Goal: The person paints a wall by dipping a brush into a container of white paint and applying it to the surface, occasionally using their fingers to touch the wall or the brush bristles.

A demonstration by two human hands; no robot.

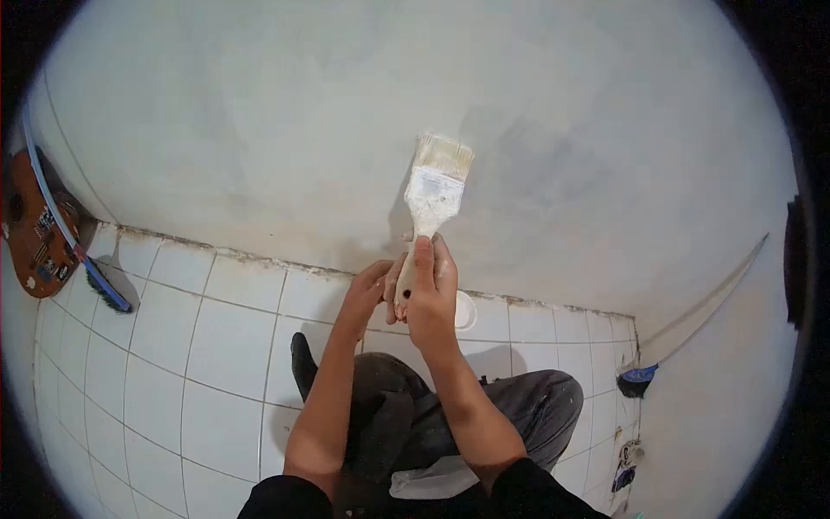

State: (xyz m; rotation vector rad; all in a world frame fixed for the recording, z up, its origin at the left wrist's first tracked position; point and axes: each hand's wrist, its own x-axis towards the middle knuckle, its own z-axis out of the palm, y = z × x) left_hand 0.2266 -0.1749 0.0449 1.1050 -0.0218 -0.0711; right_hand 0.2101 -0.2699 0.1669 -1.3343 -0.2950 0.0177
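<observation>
A wide flat paintbrush (434,192) points bristles-up in front of the wall, its ferrule and pale handle smeared with white. My right hand (434,290) is closed round the handle, thumb lying along its front and fingertips showing at its left side. Beside it, my left hand (365,298) has loosely bent fingers right at the right hand's fingertips, with nothing seen in its grasp. Behind my right wrist, a round white container (466,311) shows in part on the floor.
The grey-white wall (259,112) has darker patches right of the brush. White floor tiles (229,333) meet it. A guitar-shaped brown object (39,238) and a blue broom (108,290) lean at left. Another broom (638,379) leans at right. Something whitish (432,480) lies by my lap.
</observation>
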